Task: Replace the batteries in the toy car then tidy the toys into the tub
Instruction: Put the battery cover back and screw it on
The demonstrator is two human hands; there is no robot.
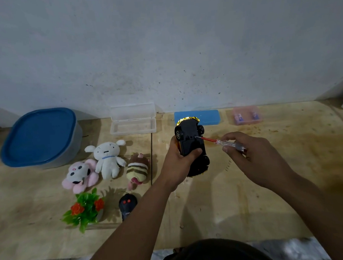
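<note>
My left hand [179,161] grips a black and gold toy car [190,137], held upside down above the wooden table with its underside facing me. My right hand [247,151] holds a screwdriver [222,142] with a clear handle and red shaft; its tip touches the car's underside near a wheel. A grey tub with a blue lid [41,137] stands at the back left, lid on. Three plush toys lie in front of it: a white one [108,157], a pink and grey one [79,175] and a striped one [138,170].
A black remote control [127,206] and a plastic plant with red flowers [85,210] lie at the front left. By the wall are an open clear case [133,120], a blue box [205,117] and a pink box with small items [246,115]. A small spring [228,165] lies on the table.
</note>
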